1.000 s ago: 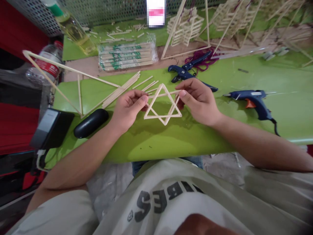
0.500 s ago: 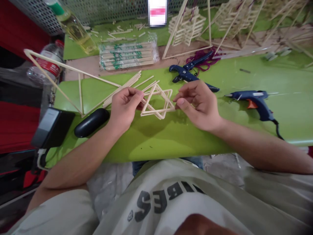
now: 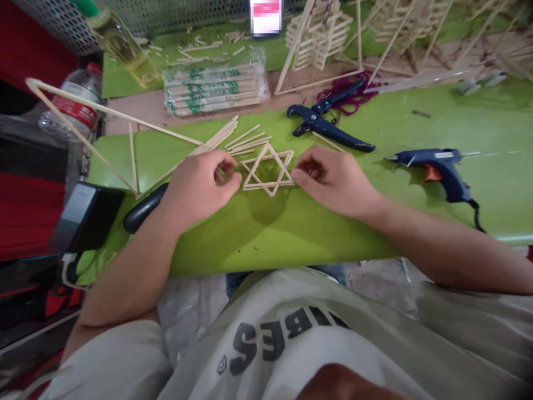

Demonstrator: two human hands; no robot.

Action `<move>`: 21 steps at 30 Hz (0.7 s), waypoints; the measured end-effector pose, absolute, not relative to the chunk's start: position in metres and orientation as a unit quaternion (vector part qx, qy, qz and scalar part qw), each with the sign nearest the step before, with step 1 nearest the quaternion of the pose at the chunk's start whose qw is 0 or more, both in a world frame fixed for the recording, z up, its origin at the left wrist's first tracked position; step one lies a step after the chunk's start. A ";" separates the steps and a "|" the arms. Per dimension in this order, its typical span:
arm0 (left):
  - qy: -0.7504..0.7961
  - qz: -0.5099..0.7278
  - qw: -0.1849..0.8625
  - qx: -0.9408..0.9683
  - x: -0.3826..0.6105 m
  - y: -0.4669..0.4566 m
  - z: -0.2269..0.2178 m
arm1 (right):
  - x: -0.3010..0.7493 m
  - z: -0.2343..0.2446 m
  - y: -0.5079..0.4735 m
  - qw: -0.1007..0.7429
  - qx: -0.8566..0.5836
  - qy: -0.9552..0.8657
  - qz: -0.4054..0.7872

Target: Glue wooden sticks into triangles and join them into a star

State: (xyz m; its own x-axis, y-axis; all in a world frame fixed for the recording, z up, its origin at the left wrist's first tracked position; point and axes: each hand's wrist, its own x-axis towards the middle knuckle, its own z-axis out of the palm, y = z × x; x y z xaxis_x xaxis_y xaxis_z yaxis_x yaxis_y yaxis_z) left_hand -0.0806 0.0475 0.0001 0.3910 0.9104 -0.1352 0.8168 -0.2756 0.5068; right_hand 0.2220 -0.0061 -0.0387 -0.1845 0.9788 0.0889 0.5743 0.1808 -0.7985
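Observation:
A six-pointed star frame [image 3: 268, 185] made of thin wooden sticks is held over the green table, above its own shadow. My right hand [image 3: 333, 180] pinches the star's right corner between thumb and fingertips. Just off the left corner, my left hand [image 3: 202, 186] has its thumb and forefinger apart, with nothing visible between them. Behind the star lie several loose wooden sticks [image 3: 245, 139], partly fanned out. A large triangular stick frame [image 3: 116, 115] stands at the left, beyond my left hand.
Blue cutting pliers [image 3: 333, 130] lie behind my right hand, near purple cord [image 3: 347, 108]. A blue glue gun [image 3: 441, 166] is at the right. Wrapped sticks [image 3: 216, 86], an oil bottle [image 3: 125, 50] and stick structures [image 3: 318, 36] stand behind. A black case [image 3: 144, 208] lies left.
My left hand has let go of the star and drawn slightly left. My right hand has closed on the right corner, and the star now appears flatter to view.

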 end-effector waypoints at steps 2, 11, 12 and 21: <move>0.518 0.017 0.250 0.817 -0.085 0.047 0.000 | 0.221 -0.035 -0.007 0.267 -0.563 -0.719 0.307; 0.468 -0.013 0.149 0.871 -0.075 0.040 -0.017 | 0.220 -0.042 -0.006 0.140 -0.566 -0.783 0.215; 0.464 -0.016 0.141 0.874 -0.074 0.040 -0.018 | 0.220 -0.043 -0.005 0.135 -0.565 -0.786 0.211; 0.495 0.030 0.109 0.862 -0.070 0.030 -0.023 | 0.218 -0.045 -0.006 0.128 -0.561 -0.789 0.214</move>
State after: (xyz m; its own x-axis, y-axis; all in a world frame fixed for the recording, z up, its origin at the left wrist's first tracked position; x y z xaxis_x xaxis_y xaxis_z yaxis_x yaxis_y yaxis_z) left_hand -0.0699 0.0304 -0.0232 0.5086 0.8591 -0.0564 0.8460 -0.4866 0.2179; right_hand 0.2181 -0.0065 -0.0451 -0.3368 0.9408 -0.0383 0.8310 0.2779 -0.4820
